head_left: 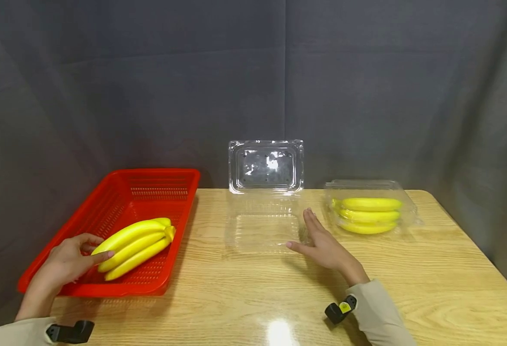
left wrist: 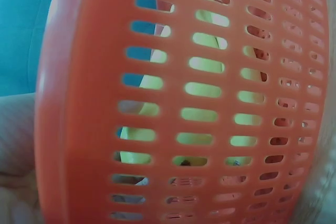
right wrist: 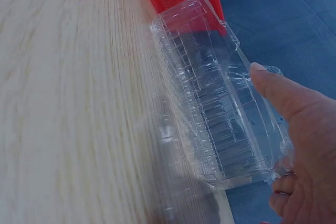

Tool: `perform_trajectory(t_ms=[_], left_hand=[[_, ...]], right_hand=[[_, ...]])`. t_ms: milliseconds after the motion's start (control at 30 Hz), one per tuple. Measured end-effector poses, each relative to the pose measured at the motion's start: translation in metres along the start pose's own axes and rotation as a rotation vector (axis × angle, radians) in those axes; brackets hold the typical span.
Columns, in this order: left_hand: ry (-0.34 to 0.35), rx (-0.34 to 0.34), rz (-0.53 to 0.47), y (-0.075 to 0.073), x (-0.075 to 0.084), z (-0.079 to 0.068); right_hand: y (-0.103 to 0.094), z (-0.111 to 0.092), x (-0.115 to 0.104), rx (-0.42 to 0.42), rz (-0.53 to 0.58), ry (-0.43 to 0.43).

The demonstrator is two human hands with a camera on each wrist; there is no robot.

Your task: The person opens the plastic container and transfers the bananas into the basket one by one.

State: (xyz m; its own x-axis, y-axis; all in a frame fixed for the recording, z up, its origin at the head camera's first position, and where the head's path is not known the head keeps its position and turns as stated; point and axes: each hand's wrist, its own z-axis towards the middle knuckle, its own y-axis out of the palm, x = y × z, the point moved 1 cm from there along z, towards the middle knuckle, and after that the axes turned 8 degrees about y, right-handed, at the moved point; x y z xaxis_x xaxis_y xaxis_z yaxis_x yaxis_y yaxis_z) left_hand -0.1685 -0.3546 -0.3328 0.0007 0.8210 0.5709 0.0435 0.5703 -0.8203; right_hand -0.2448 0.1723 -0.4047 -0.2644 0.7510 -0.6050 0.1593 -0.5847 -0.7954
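A bunch of yellow bananas [head_left: 134,245] lies in the red basket [head_left: 182,250], its stem end to the right. My left hand [head_left: 69,259] holds the bunch by its left end, thumb on the near side and fingers on the far side. In the left wrist view the basket wall [left wrist: 94,103] hides most of this grip. A clear plastic clamshell box [head_left: 264,230] stands mid-table with its lid [head_left: 266,166] raised. My right hand [head_left: 329,247] is at the box's front right corner, thumb spread from its straight fingers; whether it touches the box I cannot tell.
To the right stands a closed clear box [head_left: 404,211] with another bunch of bananas [head_left: 368,216] inside. Everything rests on a wooden table [head_left: 219,293], and a dark cloth [head_left: 253,86] hangs behind its back edge.
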Motion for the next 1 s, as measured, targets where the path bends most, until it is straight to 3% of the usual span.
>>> perform_trajectory(t_ms=[733,1000], left_hand=[[0.028,-0.005,0.105,-0.005,0.006,0.001],[0.063,0.028,0.183,-0.008,0.008,0.000]], right_hand=[[0.004,0.009,-0.002,0.004,-0.024,-0.001],[-0.002,0.006,-0.005,0.009,-0.031,-0.009]])
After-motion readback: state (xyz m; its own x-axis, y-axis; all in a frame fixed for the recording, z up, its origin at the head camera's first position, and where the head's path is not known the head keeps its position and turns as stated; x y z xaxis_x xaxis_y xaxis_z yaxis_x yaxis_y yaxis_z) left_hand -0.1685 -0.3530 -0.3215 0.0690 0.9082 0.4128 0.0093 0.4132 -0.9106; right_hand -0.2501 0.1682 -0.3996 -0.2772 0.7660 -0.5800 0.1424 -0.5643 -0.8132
